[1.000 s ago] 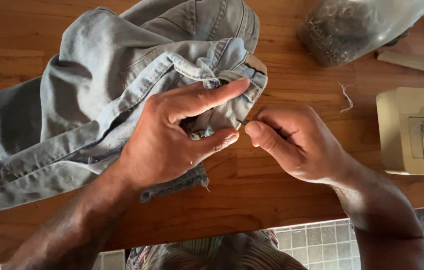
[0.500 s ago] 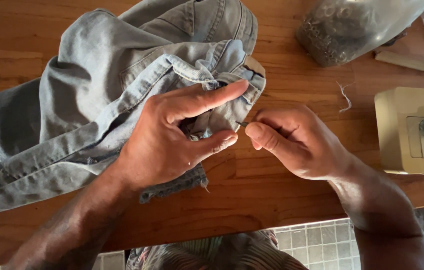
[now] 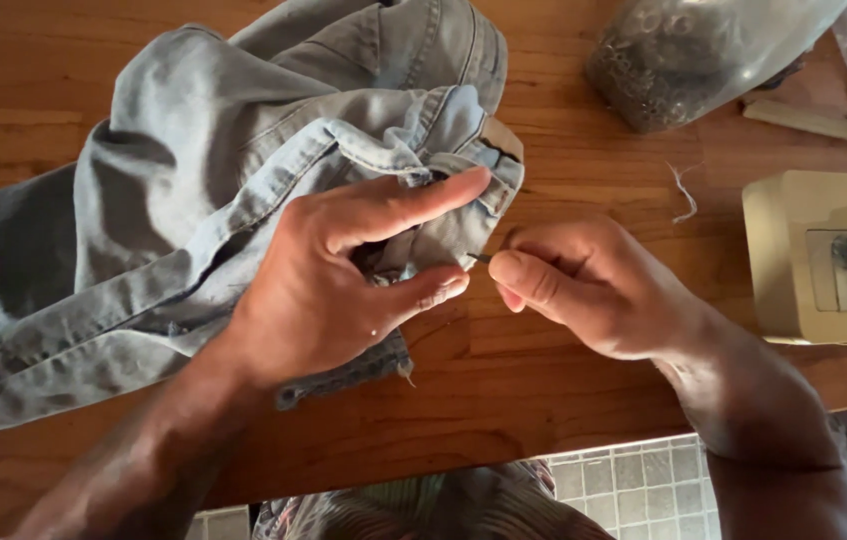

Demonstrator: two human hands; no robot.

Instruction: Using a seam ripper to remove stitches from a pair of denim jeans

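Two hands: left hand point(image 3: 343, 290) pinching faded, rumpled jeans point(image 3: 173, 220), right hand point(image 3: 583, 285) nipping a needle point(image 3: 479, 258) just beside; cream box point(image 3: 823, 255) and clear bag point(image 3: 703, 50) beyond.

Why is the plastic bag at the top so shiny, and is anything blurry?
Head view: light glares off the plastic bag; the wooden table shines warmly. The jeans, left hand and right hand look sharp; the thin needle is barely visible.
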